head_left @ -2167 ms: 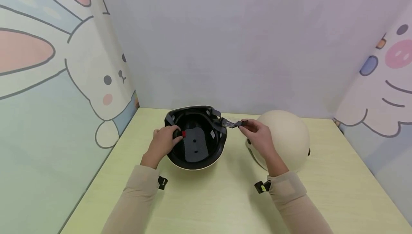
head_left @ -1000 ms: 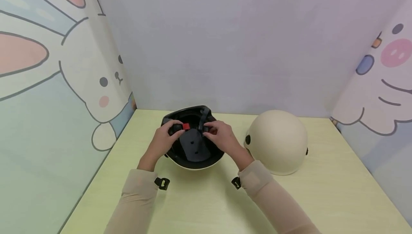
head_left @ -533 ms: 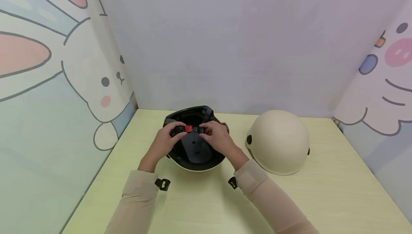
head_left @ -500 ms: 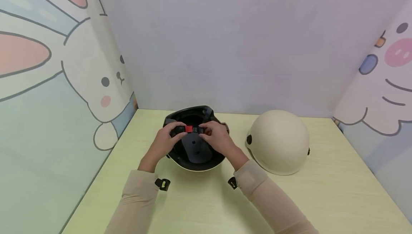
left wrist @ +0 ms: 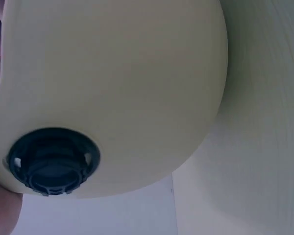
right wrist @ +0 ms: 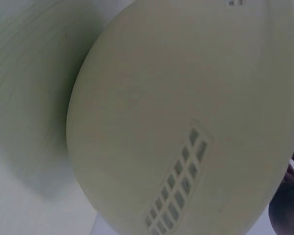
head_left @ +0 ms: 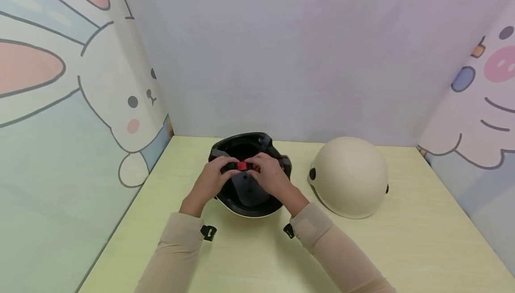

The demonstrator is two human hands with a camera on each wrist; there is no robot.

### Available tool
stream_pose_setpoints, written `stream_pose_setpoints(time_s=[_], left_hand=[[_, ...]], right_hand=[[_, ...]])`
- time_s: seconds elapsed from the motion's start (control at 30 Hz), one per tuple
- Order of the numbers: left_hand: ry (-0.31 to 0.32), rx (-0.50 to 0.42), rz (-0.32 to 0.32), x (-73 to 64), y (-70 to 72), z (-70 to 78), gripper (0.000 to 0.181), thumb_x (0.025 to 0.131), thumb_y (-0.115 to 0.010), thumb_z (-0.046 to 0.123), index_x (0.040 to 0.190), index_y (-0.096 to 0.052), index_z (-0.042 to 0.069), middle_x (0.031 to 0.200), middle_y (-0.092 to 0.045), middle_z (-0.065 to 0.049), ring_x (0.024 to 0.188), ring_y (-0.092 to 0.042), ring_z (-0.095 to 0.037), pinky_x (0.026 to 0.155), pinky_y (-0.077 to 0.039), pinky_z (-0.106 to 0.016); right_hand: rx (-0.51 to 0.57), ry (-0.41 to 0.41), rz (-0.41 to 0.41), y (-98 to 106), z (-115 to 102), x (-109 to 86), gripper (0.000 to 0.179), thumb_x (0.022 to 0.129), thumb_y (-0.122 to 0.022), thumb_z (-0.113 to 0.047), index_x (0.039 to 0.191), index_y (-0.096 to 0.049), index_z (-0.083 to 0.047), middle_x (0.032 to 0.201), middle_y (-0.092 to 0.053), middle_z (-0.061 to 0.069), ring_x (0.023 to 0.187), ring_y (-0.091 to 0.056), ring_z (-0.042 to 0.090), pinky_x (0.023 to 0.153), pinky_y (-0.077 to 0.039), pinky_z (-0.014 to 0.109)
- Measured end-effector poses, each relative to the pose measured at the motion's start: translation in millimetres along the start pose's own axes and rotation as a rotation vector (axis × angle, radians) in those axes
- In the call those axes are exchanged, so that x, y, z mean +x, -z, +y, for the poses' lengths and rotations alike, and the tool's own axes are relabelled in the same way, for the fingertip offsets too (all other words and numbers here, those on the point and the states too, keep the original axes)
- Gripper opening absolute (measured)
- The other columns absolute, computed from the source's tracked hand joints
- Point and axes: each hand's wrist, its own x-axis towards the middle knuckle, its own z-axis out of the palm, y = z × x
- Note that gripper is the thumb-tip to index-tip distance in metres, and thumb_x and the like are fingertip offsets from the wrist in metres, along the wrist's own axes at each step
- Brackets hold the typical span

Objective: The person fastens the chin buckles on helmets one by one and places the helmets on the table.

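Note:
An upturned cream helmet (head_left: 250, 194) with a black lining lies on the table, its opening facing up and toward me. Over the opening, both hands meet at the red and black chin strap buckle (head_left: 242, 166). My left hand (head_left: 208, 180) pinches its black left end between thumb and fingers. From the other side, my right hand (head_left: 272, 177) pinches the strap end, fingertips right against the red part. The left wrist view is filled by the outer shell with a round black fitting (left wrist: 54, 160). Slotted vents (right wrist: 179, 178) show in the right wrist view.
To the right stands a second cream helmet (head_left: 350, 179), dome up. Both helmets are on a pale yellow table (head_left: 249, 261). A plain wall (head_left: 289, 60) closes off the back, and printed cartoon panels flank the table on either side.
My right hand has carried its strap end from beyond the helmet's right rim leftward to the red part. The two buckle parts have come together, and the hands are closer.

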Motion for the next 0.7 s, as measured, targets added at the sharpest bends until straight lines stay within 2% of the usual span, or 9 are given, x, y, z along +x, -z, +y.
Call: stream_pose_setpoints(time_s=[0.27, 0.47, 0.7], left_hand=[[0.02, 0.008, 0.026, -1.0, -3.9, -1.7, 0.029, 0.089, -0.072, 0.017, 0.115, -0.067, 0.007, 0.107, -0.065, -0.009, 0.097, -0.061, -0.024, 0.084, -0.05, -0.044], [0.016, 0.014, 0.027, -0.9, -5.6, -3.1, 0.031, 0.088, -0.074, 0.016, 0.116, -0.067, 0.007, 0.108, -0.065, -0.009, 0.099, -0.061, -0.025, 0.085, -0.05, -0.044], [0.042, 0.104, 0.03, -2.4, -6.5, -4.3, 0.038, 0.089, -0.074, 0.022, 0.123, -0.066, 0.008, 0.109, -0.065, -0.01, 0.095, -0.061, -0.025, 0.082, -0.051, -0.044]], right_hand=[[0.047, -0.035, 0.009, -0.7, 2.0, 0.2, 0.033, 0.087, -0.075, -0.01, 0.119, -0.069, -0.006, 0.099, -0.059, 0.005, 0.082, -0.062, 0.016, 0.071, -0.052, 0.026], [0.068, -0.066, 0.006, -2.6, 4.7, -0.2, 0.035, 0.088, -0.075, -0.01, 0.121, -0.068, -0.008, 0.105, -0.06, 0.006, 0.084, -0.063, 0.016, 0.073, -0.053, 0.027], [0.074, -0.051, 0.025, -4.3, 8.5, -2.9, 0.035, 0.088, -0.074, -0.012, 0.122, -0.068, -0.008, 0.109, -0.061, 0.007, 0.085, -0.063, 0.015, 0.072, -0.053, 0.027]])
